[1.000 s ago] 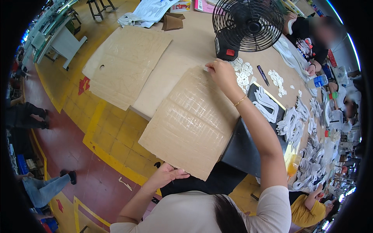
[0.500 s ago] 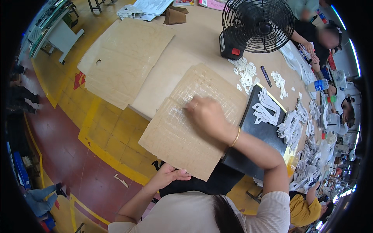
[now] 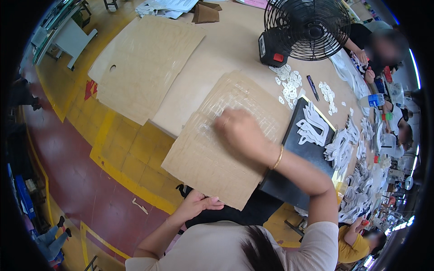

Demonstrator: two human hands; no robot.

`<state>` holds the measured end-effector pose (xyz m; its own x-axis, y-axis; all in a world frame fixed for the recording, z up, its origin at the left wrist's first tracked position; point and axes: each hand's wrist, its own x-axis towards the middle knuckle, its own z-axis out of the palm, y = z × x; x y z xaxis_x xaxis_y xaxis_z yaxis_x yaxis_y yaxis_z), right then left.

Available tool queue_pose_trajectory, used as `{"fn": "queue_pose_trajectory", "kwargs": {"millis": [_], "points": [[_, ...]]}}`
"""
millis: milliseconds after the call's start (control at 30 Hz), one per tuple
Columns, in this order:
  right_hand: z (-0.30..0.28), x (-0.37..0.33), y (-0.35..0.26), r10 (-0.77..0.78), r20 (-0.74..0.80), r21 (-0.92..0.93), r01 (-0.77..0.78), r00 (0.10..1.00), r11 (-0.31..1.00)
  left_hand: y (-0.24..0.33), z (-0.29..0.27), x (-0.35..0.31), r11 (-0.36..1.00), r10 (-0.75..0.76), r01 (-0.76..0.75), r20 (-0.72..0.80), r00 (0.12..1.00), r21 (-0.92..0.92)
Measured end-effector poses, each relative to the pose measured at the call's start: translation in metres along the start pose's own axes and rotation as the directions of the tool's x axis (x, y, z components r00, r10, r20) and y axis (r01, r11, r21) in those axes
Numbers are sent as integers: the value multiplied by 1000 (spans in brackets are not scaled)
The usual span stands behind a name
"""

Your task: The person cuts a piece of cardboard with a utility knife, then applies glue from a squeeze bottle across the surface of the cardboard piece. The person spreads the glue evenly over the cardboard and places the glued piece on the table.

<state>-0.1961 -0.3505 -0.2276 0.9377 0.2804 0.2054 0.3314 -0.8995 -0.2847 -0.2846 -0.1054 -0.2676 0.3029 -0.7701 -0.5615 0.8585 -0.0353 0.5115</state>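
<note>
A brown cardboard sheet [image 3: 217,165] lies tilted in front of me, its near edge overhanging the table. Shiny, criss-crossed clear streaks mark its far half. My left hand [image 3: 201,205] grips the near left edge, thumb on top and fingers underneath. Curled into a fist, my right hand [image 3: 244,133] rests over the streaked part, slightly blurred. Whatever its fingers hold, if anything, is hidden. To the right, a black board [image 3: 294,158] carries a few white looped cut-outs [image 3: 313,126].
A black fan [image 3: 307,31] stands at the far side. Nearby are small white pieces [image 3: 289,83] and a pen [image 3: 313,88]. Another cardboard sheet [image 3: 144,67] lies at the left. Piles of grey-white cut-outs [image 3: 357,194] line the right, where other people sit.
My right hand has shifted very slightly over the streaked part of the cardboard. The left hand keeps its hold on the edge. The whole view has moved a little.
</note>
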Motion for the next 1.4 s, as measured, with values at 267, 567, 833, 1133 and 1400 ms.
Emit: {"fn": "queue_pose_trajectory", "kwargs": {"millis": [267,567,833,1133,1400], "points": [[4,22,13,79,-45,-134,-85,996,987,-1,-2,3,1000,14,-13,26,1000,-15],[14,-30,-83,-257,-16,194,255,966,947,-7,-4,3,997,75,-75,77,994,-13],[-22,38,76,305,-275,-139,-351,912,926,-4,1,4,999,37,-37,34,999,5],[47,5,-98,-292,-52,171,297,955,940,-20,-6,3,998,48,-47,27,998,-29],[-2,62,52,273,-255,-136,-314,927,940,-19,4,6,996,11,-11,2,1000,-86]]}}
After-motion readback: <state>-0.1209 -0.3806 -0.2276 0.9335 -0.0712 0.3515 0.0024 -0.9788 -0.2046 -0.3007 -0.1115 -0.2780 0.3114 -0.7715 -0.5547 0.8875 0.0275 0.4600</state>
